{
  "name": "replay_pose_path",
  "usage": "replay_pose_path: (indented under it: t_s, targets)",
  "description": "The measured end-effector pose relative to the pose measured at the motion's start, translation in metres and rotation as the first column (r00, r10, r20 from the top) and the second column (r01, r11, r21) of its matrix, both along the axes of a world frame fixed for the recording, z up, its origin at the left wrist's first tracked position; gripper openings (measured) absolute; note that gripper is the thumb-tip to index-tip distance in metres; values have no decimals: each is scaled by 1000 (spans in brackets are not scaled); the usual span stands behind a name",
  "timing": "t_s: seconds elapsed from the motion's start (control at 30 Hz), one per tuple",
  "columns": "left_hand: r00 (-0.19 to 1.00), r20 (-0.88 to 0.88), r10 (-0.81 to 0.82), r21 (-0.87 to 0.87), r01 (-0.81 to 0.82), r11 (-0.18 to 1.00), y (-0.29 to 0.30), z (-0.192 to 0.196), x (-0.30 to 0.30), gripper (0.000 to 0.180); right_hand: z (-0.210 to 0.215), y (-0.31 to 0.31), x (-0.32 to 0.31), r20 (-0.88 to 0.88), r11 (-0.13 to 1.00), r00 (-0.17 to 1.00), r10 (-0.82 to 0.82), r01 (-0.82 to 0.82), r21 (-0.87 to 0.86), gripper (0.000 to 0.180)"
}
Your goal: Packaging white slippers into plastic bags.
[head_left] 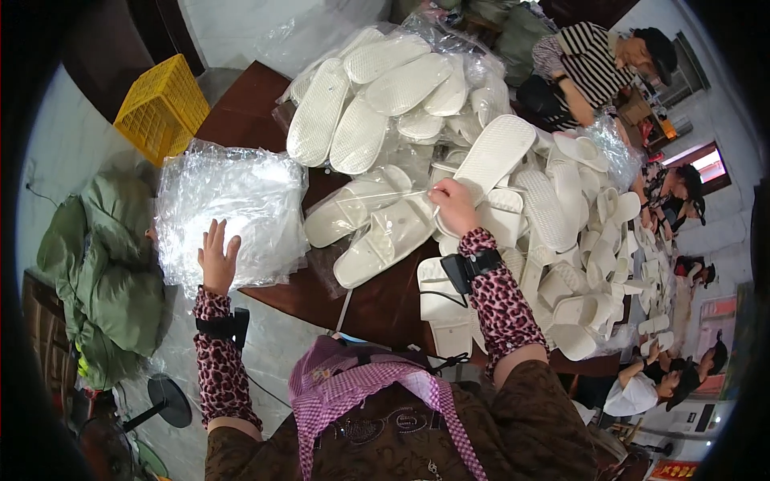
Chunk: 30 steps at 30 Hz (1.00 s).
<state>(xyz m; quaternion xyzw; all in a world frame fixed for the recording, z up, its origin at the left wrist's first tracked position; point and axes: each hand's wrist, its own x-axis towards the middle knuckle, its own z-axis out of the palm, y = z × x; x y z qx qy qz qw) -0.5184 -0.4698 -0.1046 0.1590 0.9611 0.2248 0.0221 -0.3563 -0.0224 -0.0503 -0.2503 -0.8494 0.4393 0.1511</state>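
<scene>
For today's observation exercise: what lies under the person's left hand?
The left hand rests flat on a stack of clear plastic bags, which lies on the dark brown table. How many bags there are, and the table beneath them, cannot be seen.

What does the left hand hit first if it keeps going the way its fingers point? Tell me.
The left hand already rests on the stack of clear plastic bags; straight on is more of that stack, then probably the yellow crate.

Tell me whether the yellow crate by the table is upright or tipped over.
Tipped over: the yellow crate lies upside down on the floor, its gridded bottom facing up and no open mouth showing.
</scene>
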Motion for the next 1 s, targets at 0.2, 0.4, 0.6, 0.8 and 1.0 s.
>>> replay_pose_path:
  t_s: [0.2,0.4,0.6,0.8,1.0]
  targets:
    - [996,-84,-44,20,46,999,19,8,28,59,66,15,50,-164,991,986,19,-40,-130,8]
    - [976,-216,-28,65,43,997,30,10,45,53,157,38,104,-370,992,926,-70,27,-121,6]
    - [874,-481,-61,312,236,920,82,45,92,42,200,73,175,-530,992,840,-120,125,-26,5]
    - [777,-245,-581,524,610,595,197,5,161,57,143,120,222,-438,944,868,-232,310,115,4]
    - [602,-173,-780,534,722,439,294,-27,201,83,137,111,248,-379,963,887,-265,262,-61,6]
